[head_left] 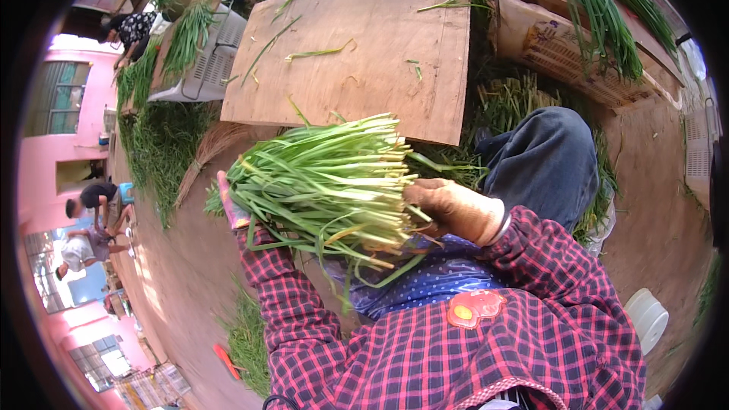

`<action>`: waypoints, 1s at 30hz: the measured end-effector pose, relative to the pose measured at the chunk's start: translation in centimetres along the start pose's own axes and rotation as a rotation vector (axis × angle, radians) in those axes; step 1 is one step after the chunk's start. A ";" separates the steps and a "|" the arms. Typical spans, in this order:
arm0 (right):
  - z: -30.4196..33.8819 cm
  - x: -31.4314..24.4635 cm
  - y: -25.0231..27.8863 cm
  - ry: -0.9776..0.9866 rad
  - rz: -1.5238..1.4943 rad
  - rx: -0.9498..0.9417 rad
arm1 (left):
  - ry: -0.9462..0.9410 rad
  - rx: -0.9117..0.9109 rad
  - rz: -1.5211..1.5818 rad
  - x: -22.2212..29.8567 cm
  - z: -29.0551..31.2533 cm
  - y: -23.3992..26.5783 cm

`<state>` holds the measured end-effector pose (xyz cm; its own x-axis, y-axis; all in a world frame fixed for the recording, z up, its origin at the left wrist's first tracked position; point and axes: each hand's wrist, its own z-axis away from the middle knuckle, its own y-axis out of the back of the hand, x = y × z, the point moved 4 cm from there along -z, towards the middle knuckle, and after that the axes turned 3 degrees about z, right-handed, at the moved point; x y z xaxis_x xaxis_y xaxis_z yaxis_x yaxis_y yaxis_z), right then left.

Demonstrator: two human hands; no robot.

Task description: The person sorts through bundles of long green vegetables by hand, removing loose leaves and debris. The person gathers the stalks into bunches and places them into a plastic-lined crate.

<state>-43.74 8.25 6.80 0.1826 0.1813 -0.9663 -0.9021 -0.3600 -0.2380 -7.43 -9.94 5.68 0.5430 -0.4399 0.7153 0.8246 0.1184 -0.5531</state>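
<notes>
Green stalks (326, 186) are in one big bunch above the person's blue dotted apron (444, 277). The left hand (237, 205) grips the leafy end. The right hand (459, 211) touches the pale ends; its fingertips are hidden, so you cannot tell how tight its fingers are. Past the bunch, loose leaves (323, 53) lie on a wooden tabletop (395, 26). One wall (99, 110) is pink. The stalks look long, thin and bright.
</notes>
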 end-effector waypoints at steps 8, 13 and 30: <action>6.7 -3.1 4.2 -0.266 -0.607 0.257 | -0.122 0.082 0.034 0.7 -0.2 7.0; 3.5 -1.7 4.5 -0.306 0.298 0.322 | -0.218 0.319 0.001 -0.7 0.1 7.2; 7.9 -6.4 4.0 -0.217 -0.507 0.267 | -0.356 0.235 0.126 -2.4 3.4 5.0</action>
<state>-51.59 12.86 12.81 0.5560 0.4625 -0.6906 -0.7959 0.0568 -0.6028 -4.06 -5.28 2.61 0.6281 -0.0803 0.7740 0.7401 0.3690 -0.5623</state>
